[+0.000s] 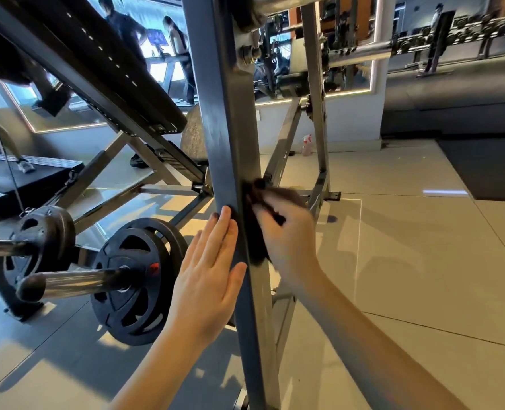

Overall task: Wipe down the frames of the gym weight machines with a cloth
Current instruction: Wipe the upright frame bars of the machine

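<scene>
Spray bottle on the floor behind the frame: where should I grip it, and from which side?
Probably the neck under the red trigger head of the spray bottle, from above: it stands upright between two frame legs in this view, so sideways reach looks crowded.

1. The frame post (224,143): grey-blue square steel upright, slightly tilted in view, with a dull finish.
2. The cloth (255,247): dark, bunched and motion-blurred. My right hand (286,238) grips it against the post's right face.
</scene>
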The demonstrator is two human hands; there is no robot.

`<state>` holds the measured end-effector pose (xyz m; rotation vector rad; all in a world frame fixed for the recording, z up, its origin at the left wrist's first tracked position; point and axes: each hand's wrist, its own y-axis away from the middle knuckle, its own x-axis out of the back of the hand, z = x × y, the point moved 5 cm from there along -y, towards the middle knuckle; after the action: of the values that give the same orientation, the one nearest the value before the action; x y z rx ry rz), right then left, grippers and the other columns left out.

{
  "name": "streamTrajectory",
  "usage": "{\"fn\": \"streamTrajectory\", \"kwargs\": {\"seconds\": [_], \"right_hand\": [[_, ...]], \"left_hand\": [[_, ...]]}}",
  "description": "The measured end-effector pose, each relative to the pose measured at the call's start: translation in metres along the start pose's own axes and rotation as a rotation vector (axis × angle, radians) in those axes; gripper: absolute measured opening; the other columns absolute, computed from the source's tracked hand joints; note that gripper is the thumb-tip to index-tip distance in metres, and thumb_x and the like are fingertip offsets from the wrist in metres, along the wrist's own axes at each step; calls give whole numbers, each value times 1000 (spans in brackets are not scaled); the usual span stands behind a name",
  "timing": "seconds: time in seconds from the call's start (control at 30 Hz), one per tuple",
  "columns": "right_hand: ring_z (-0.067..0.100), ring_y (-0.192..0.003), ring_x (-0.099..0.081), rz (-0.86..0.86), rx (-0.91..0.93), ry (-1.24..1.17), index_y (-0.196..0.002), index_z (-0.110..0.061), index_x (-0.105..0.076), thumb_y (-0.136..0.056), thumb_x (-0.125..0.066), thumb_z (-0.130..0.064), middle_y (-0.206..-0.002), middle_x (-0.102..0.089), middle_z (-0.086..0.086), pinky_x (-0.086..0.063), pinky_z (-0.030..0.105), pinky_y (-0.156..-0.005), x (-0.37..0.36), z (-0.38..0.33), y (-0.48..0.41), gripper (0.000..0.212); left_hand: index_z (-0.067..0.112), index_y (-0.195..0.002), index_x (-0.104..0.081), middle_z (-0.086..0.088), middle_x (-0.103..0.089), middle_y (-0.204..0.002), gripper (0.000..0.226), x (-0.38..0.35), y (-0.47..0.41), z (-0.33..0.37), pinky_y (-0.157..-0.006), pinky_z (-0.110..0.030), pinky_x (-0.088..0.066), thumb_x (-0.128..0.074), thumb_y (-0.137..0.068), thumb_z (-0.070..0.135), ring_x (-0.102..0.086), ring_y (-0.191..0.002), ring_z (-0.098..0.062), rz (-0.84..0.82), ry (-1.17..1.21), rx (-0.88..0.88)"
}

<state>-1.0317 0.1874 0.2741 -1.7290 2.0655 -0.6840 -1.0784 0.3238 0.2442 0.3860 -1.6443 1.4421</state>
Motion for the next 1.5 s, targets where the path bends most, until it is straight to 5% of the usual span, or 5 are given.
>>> {"fn": "streamTrajectory", "kwargs": {"seconds": [0.1,0.27,0.47,0.7,1.5], "right_hand": [[-6,-99,-55,44,145,3,-109,-18,-71,-92,-60,-13,-98,-54,-29,-45,18,-93,3,-10,-13,21],[7,-106,-58,13,-409,-94,-104,-37,-61,-93,-61,-19,-113,-57,-9,-54,35,-88,-5,56,37,21],[0,-100,-56,-80,-95,-51,-104,-32,-61,-92,-61,-15,-102,-57,-18,-51,17,-83,4,22,20,20],[3,-91,-60,-46,-467,-44,-96,-36,-50,-88,-68,-12,-97,-62,-11,-44,4,-58,1,82,70,30],[-5,-85,-62,-15,-370,-99,-91,-32,-63,-87,-67,-7,-98,-64,-2,-45,4,-68,-1,95,95,26]], "left_hand": [[23,-152,-7,16,4,-161,58,0,1,0,-118,-30,-7,-28,-100,39,2,-148,-5,-10,3,8],[23,-152,-9,19,6,-160,58,-3,4,4,-118,-22,0,-27,-99,40,3,-148,-3,-17,43,57],[23,-152,-6,17,8,-161,60,-9,12,6,-119,-25,-2,-30,-99,38,2,-148,-7,2,23,44],[25,-150,-8,25,15,-157,59,-24,31,11,-114,-38,-6,-28,-97,41,8,-147,-3,-60,64,107],[17,-149,-1,11,14,-161,63,-51,67,5,-111,-52,-17,-30,-98,39,4,-149,-11,-137,-100,4]]}}
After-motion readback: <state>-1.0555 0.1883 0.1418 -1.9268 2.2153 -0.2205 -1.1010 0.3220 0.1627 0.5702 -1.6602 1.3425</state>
